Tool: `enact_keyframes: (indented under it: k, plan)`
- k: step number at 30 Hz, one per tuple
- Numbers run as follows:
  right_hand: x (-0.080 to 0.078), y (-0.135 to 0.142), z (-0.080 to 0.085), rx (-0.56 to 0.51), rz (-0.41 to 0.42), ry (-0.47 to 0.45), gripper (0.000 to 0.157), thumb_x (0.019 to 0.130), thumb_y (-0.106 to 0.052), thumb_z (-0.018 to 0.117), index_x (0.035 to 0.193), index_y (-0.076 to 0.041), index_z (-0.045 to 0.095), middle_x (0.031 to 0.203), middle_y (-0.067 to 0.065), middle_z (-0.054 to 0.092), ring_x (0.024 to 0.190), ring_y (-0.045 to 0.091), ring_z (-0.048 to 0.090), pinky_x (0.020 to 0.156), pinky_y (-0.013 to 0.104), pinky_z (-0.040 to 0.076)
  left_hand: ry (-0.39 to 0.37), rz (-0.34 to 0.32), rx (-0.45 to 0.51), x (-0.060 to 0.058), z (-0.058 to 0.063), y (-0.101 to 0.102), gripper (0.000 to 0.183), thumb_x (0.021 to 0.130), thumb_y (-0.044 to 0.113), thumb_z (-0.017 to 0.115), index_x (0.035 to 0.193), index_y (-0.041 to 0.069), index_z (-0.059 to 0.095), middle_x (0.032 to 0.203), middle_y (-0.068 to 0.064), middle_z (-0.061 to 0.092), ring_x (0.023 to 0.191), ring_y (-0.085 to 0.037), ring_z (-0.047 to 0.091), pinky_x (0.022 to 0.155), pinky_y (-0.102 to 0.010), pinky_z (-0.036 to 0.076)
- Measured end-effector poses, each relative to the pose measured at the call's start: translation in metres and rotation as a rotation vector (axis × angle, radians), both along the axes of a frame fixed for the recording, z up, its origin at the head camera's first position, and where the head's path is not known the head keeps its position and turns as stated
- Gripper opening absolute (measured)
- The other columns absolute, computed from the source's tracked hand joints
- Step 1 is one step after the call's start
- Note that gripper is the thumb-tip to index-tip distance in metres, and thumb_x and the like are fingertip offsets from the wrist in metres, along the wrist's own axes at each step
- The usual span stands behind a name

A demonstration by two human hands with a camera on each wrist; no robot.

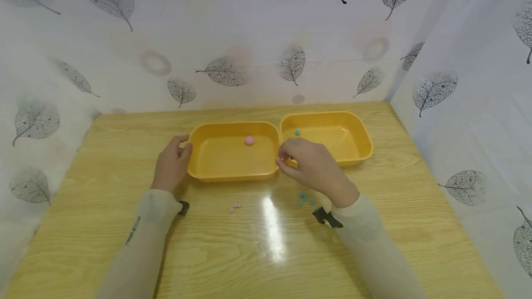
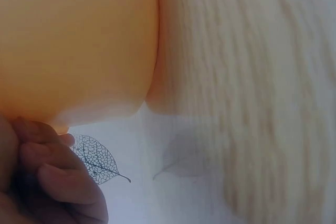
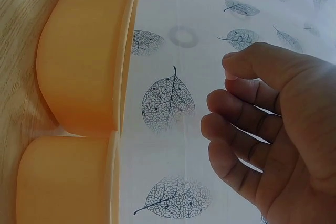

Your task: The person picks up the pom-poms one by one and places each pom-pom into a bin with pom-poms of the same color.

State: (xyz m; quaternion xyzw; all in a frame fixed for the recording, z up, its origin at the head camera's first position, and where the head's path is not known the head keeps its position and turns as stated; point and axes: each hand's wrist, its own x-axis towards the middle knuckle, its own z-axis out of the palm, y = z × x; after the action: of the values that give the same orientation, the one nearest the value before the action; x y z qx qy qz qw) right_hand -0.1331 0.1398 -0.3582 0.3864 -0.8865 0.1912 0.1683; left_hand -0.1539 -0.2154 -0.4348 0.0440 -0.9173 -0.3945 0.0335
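Wooden table [image 1: 124,253]: light grain, walled on three sides by white leaf-print curtain [image 1: 232,36].

Two yellow trays side by side at table centre, long axes running L–R, short walls touching where they meet. L tray [image 1: 216,165] sits slightly nearer the person; R tray [image 1: 353,140] slightly farther back. Both upright, open side up.

L hand [image 1: 172,163]: rests against outer L end of L tray, thumb up at the rim, fingers curled along the wall. L wrist view shows the fingers [image 2: 58,182] bunched together under the tray's corner, touching it.

R hand [image 1: 309,165]: over the near L corner of R tray, just by the junction of the trays. Fingertips drawn together toward the thumb in a pinch, pointing L. A hint of pink shows at the tips in head view; too small to confirm. R wrist view shows fingers [image 3: 247,108] curled, close to the thumb, nothing clearly between them; cannot tell if anything is held.

Small items:
- pink ball [image 1: 249,140], in L tray, far-right part of floor.
- teal bead [image 1: 297,132], in R tray, far-left corner.
- teal beads [image 1: 305,197], loose cluster on table, near side of R hand, by the wrist.
- pink beads [image 1: 235,207], small group on table, near side of L tray, well apart from both hands.
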Motion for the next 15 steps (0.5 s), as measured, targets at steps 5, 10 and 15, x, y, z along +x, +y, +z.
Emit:
enact_keyframes:
  k: [5, 10, 15]
  plan:
    - [-0.0006, -0.0006, -0.001, 0.013, -0.003, -0.012, 0.006, 0.087, -0.022, 0.066, 0.087, -0.018, 0.062, 0.081, -0.004, 0.063, 0.072, 0.008, 0.058, 0.055, 0.021, 0.045, -0.006, 0.0, 0.008, 0.0003, -0.001, 0.0002, 0.049, 0.101, 0.043, 0.037, 0.14, 0.015, 0.044, 0.088, -0.012, 0.064, 0.065, -0.022, 0.052, 0.056, -0.031, 0.045]
    - [-0.0013, -0.0009, -0.0021, 0.022, -0.005, -0.012, 0.006, 0.086, -0.02, 0.067, 0.086, -0.017, 0.062, 0.081, -0.004, 0.063, 0.072, 0.009, 0.059, 0.055, 0.02, 0.045, -0.014, -0.007, 0.012, 0.0011, -0.0004, 0.0007, 0.051, 0.1, 0.046, 0.036, 0.141, 0.016, 0.043, 0.086, -0.012, 0.063, 0.063, -0.022, 0.051, 0.053, -0.031, 0.045]
    - [-0.0013, -0.0011, -0.0018, 0.026, -0.005, -0.012, 0.005, 0.084, -0.015, 0.067, 0.085, -0.016, 0.061, 0.081, -0.003, 0.062, 0.072, 0.009, 0.058, 0.056, 0.02, 0.046, -0.03, -0.008, 0.016, 0.0014, 0.0014, 0.0008, 0.052, 0.1, 0.047, 0.035, 0.142, 0.016, 0.041, 0.088, -0.012, 0.063, 0.063, -0.022, 0.05, 0.053, -0.031, 0.044]
